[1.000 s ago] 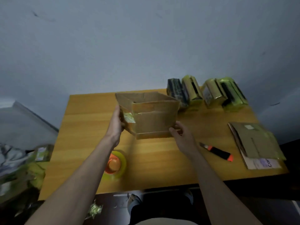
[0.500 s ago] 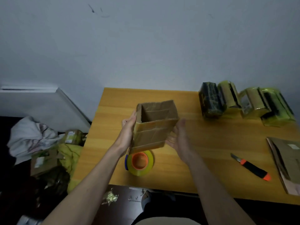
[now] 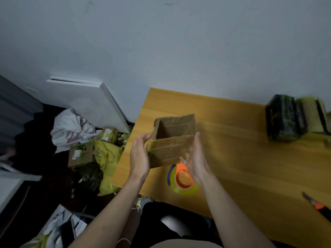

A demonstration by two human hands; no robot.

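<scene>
An open brown cardboard box [image 3: 170, 147] is lifted above the near left part of the wooden table [image 3: 232, 149], its open top facing up and away from me. My left hand [image 3: 140, 156] presses flat against its left side. My right hand [image 3: 195, 158] presses against its right side with straight fingers. The box is carried between the two palms.
A roll of yellow tape with an orange core [image 3: 183, 181] lies on the table under the box. Several wrapped packages [image 3: 283, 119] stand at the back right. An orange-handled knife [image 3: 317, 205] lies at the right edge. Boxes, yellow wrapping [image 3: 107, 158] and cloth [image 3: 71, 127] clutter the floor left.
The box has been lifted and carried left toward the table's near left corner, turned narrower end toward me. My view has swung left, bringing the floor clutter into sight.
</scene>
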